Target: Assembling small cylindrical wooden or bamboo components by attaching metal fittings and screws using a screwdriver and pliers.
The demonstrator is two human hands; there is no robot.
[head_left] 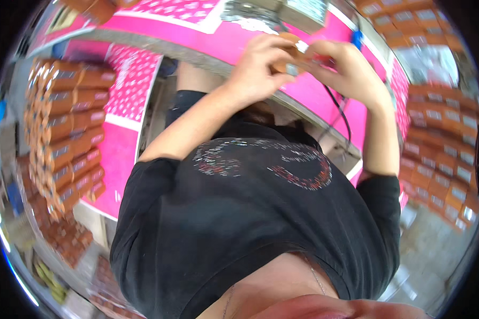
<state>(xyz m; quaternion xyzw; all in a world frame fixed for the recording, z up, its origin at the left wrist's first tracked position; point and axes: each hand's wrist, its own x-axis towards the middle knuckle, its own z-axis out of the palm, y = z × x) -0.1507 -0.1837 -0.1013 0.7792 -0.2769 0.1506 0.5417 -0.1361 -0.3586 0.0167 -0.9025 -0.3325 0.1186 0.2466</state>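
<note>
Gripping an orange-brown piece [280, 65] in curled fingers of left hand [256, 66], above near edge of desk [213, 45]; pinching a blurred red object [324, 59] in drawn-in fingers of right hand [351, 72].

Head camera, worn up top, looking steeply down: black shirt [250, 218] close below (wide fisheye, straight edges bending toward rim), pink table [197, 38] farther off, toward top.

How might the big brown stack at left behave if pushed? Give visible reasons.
The brown stack would probably shift piecemeal, since it is made of many separate bundles. Those along its uneven edge might slide or tip. Glossy glints suggest a somewhat slippery surface.
</note>
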